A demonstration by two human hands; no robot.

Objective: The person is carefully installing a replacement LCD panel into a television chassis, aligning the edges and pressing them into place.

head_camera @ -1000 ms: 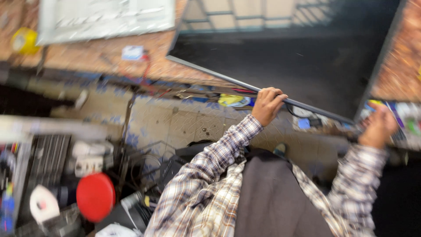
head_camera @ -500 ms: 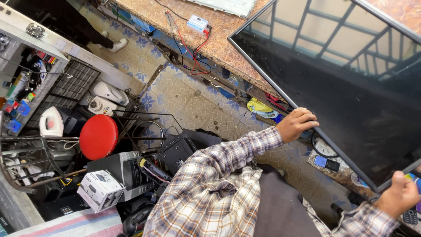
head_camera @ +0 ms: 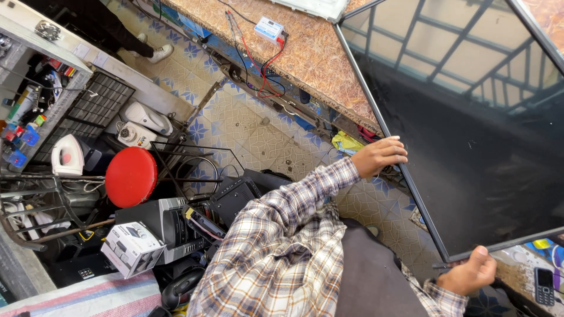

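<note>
A large dark screen panel (head_camera: 470,129) fills the right of the frame. Patterned floor tile (head_camera: 252,129) lies open at centre; the lower left is crowded with a red stool (head_camera: 130,176), boxes and wire racks.

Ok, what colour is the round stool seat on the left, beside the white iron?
Red: the round stool seat is plain bright red, clearest in the head view.

A red stool (head_camera: 130,176) stands on the tiled floor (head_camera: 252,126) beside a white iron (head_camera: 66,155). A small white box (head_camera: 270,29) with red wires lies on the surface (head_camera: 305,53). A phone (head_camera: 544,286) lies lower right.
</note>
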